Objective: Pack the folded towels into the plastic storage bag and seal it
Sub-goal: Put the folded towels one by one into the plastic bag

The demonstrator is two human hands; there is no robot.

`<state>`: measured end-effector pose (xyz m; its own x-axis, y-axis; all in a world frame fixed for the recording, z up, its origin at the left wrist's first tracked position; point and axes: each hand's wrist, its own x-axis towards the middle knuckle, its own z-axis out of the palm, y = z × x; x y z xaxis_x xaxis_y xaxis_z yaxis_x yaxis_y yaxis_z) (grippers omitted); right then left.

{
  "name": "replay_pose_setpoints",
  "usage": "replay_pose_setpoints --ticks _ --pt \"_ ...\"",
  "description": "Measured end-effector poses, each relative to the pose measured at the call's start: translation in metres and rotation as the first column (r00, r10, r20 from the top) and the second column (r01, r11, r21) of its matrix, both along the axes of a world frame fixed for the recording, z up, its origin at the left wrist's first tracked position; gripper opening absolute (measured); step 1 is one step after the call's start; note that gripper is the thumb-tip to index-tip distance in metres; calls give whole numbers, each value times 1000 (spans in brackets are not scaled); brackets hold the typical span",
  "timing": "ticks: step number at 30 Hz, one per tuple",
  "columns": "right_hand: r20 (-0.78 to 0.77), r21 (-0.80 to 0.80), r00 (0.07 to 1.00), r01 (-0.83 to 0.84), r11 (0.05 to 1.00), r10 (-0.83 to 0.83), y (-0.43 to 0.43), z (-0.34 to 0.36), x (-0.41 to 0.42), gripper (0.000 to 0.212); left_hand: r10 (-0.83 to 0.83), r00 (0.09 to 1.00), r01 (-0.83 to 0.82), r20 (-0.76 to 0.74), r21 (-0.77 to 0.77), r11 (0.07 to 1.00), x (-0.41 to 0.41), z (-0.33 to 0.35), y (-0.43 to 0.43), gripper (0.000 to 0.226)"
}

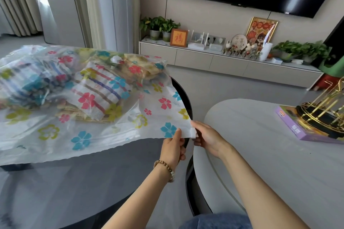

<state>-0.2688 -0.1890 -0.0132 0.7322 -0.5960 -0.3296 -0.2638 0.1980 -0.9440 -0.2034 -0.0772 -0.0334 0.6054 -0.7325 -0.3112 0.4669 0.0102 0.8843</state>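
Note:
A clear plastic storage bag (104,135) printed with coloured flowers lies across the dark table (74,188). Folded striped towels (96,87) show through it, more of them blurred at the left (31,80). A white valve cap (116,59) sits on top of the bag. My left hand (174,149) pinches the bag's open edge at its near right corner. My right hand (206,137) grips the same corner from the right, where a small white clip (193,132) sits on the edge.
A light grey round table (260,154) stands to the right, bearing a purple box (297,126) and a gold wire rack (325,109). A narrow gap separates the two tables. Behind them run a low TV cabinet (223,61) with plants and frames.

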Motion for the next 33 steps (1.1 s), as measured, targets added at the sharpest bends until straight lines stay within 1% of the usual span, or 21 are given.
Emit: replay_pose_setpoints --ticks 3,6,11,15,17,21,23,25,27,29,31,33 --pt "10 -6 999 -49 999 49 -2 2 3 25 -131 987 124 93 79 989 1 2 -6 41" --pt "-15 -78 999 -53 996 52 -1 2 5 37 -198 964 174 179 143 974 1 3 -13 47" --pt "-9 -84 999 -37 996 36 0 -2 6 37 -150 971 130 186 118 985 0 -1 -16 42" --pt "6 -122 1000 -19 992 20 1 -6 5 32 -92 968 82 233 53 995 -2 -3 -19 25" --pt "35 -107 999 -18 994 22 1 -8 5 28 -59 968 50 244 46 998 -3 -5 -19 22" --pt "33 -117 999 17 993 -14 5 -11 7 28 -53 968 44 245 42 998 -1 -6 -16 24" --pt "22 -163 998 57 985 -54 5 -13 4 34 -61 968 50 244 55 997 -1 -4 -16 28" --pt "11 -191 998 60 980 -59 5 -15 0 41 -84 960 67 266 72 995 -1 -3 -17 32" --pt "-30 -204 999 11 979 -18 6 -17 -3 37 -131 947 107 293 97 989 -2 -2 -17 34" --pt "-44 -182 999 -25 983 17 6 -18 -4 36 -185 939 154 291 128 980 -2 0 -17 40" --pt "-25 -183 1000 -10 983 6 5 -16 -2 34 -215 936 184 278 136 974 -1 1 -16 42" --pt "22 -230 1000 7 973 -2 5 -15 0 32 -191 947 167 257 110 980 0 1 -16 39"
